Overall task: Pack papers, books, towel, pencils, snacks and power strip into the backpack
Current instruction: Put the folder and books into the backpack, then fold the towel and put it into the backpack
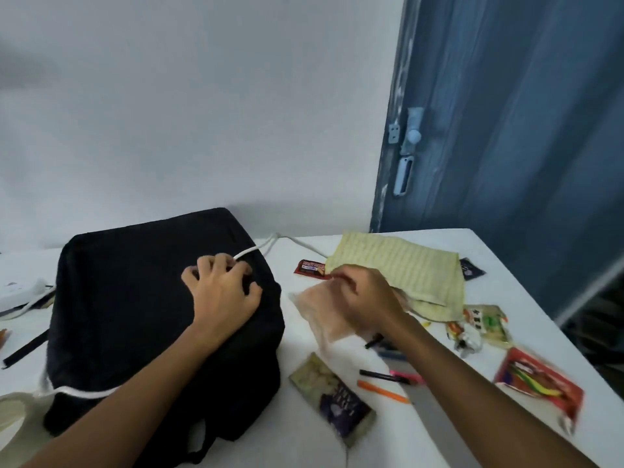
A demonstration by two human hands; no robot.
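Note:
A black backpack [135, 305] lies flat on the white table [472, 251]. My left hand [221, 292] presses on its top right corner, fingers curled at the fabric where a white cord [256, 249] runs past. My right hand [368, 295] is shut on a pale clear plastic packet [315, 307], blurred by motion, just right of the backpack. A yellow-green towel [401, 265] lies behind that hand. Pens and pencils [388, 380] lie under my right forearm. Snack packets lie around: a red bar [309, 266], a dark packet [334, 396], a red packet [540, 383].
A white power strip [20, 290] sits at the far left behind the backpack, its cord trailing across. A roll of tape [13, 410] lies at the lower left. More small packets [483, 324] lie near the table's right edge. A blue door [506, 130] stands behind the table.

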